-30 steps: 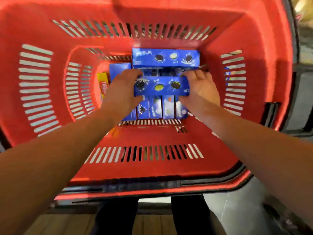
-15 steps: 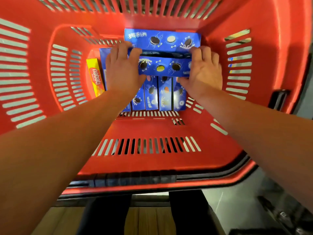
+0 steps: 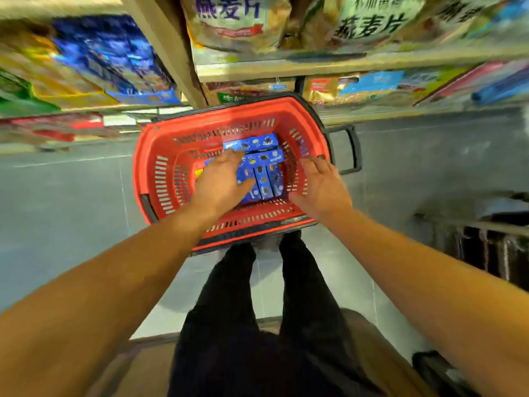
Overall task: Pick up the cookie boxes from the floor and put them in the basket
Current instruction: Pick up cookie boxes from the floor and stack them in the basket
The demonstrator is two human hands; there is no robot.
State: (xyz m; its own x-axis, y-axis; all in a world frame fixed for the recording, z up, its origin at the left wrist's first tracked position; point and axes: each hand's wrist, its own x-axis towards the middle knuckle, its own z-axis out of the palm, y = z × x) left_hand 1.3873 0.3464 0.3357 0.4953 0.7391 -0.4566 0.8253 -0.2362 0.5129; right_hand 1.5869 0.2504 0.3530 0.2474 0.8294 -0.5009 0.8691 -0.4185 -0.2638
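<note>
A red plastic basket (image 3: 154, 179) stands on the grey floor in front of my legs. Several blue cookie boxes (image 3: 264, 179) lie inside it, two crosswise (image 3: 252, 143) on top of upright ones. My left hand (image 3: 221, 181) hovers above the boxes with its fingers spread and holds nothing. My right hand (image 3: 322, 183) is over the basket's right side, fingers straight, also holding nothing. A yellow box (image 3: 198, 173) peeks out left of my left hand.
Store shelves (image 3: 315, 67) packed with bags and boxes run behind the basket. A black handle (image 3: 353, 150) sticks out at the basket's right. A dark rack (image 3: 492, 247) stands at the right, and my dark trousers (image 3: 257, 310) are below.
Both hands let go of the blue box they held and lifted out of the basket. The view pulled far back and up, so shelves and floor now show.
</note>
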